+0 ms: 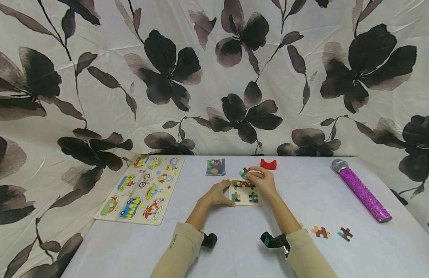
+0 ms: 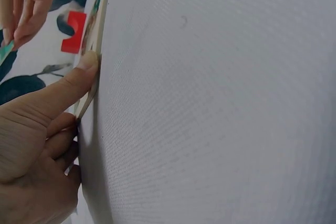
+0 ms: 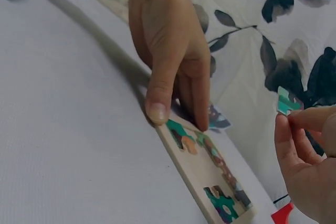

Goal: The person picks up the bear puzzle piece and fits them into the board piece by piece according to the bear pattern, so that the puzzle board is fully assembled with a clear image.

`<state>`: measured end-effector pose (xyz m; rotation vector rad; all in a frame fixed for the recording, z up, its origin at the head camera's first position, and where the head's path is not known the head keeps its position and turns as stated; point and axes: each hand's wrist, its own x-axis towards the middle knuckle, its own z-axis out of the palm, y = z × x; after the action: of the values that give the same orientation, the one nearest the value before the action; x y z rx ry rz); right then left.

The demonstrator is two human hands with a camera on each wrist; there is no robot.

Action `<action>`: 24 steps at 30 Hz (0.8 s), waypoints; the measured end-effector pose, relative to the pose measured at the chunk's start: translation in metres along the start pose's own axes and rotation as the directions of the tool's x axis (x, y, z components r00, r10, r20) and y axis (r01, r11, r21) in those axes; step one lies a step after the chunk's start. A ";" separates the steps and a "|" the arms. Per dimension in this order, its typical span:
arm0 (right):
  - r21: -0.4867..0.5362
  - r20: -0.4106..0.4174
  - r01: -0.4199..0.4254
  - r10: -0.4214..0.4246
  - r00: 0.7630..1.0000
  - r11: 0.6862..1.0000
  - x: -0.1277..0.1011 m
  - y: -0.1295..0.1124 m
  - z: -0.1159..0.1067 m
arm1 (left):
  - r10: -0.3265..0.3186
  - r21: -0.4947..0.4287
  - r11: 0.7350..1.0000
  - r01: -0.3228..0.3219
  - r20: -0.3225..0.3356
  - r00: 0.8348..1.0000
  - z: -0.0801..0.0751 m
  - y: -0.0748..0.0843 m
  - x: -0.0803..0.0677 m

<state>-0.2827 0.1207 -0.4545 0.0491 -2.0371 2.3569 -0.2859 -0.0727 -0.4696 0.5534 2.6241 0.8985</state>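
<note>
A small wooden puzzle tray (image 1: 245, 192) lies on the white table, with some pieces set in it. My left hand (image 1: 219, 193) rests at its left edge, thumb (image 2: 79, 74) and fingers (image 3: 176, 85) pressing on the tray's rim (image 3: 195, 174). My right hand (image 1: 261, 178) hovers over the tray's far side and pinches a teal puzzle piece (image 1: 243, 173) in its fingertips; the same piece (image 3: 286, 102) shows in the right wrist view.
A vehicle peg puzzle board (image 1: 142, 188) lies at the left. A bear picture card (image 1: 215, 166) and a red block (image 1: 268, 164) sit behind the tray. A purple glitter microphone (image 1: 361, 189) lies at the right, with two loose puzzle pieces (image 1: 320, 231) (image 1: 345, 233) near it.
</note>
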 end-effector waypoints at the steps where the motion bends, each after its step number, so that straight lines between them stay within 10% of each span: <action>1: 0.000 0.012 0.006 -0.006 1.000 1.000 -0.001 0.000 0.001 | 0.000 0.001 1.000 0.000 0.000 1.000 0.000 0.000 0.000; 13: -0.224 0.092 0.086 -0.067 0.993 0.971 0.000 0.011 0.007 | 0.007 0.023 1.000 -0.006 -0.001 1.000 0.000 -0.004 0.002; 24: -0.593 0.137 0.149 -0.083 0.987 0.792 0.002 0.022 0.017 | 0.029 -0.013 0.999 -0.029 -0.007 1.000 0.000 -0.003 0.000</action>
<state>-0.2856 0.1006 -0.4742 0.2784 -2.6432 1.5601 -0.2864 -0.0746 -0.4716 0.5880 2.6209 0.9270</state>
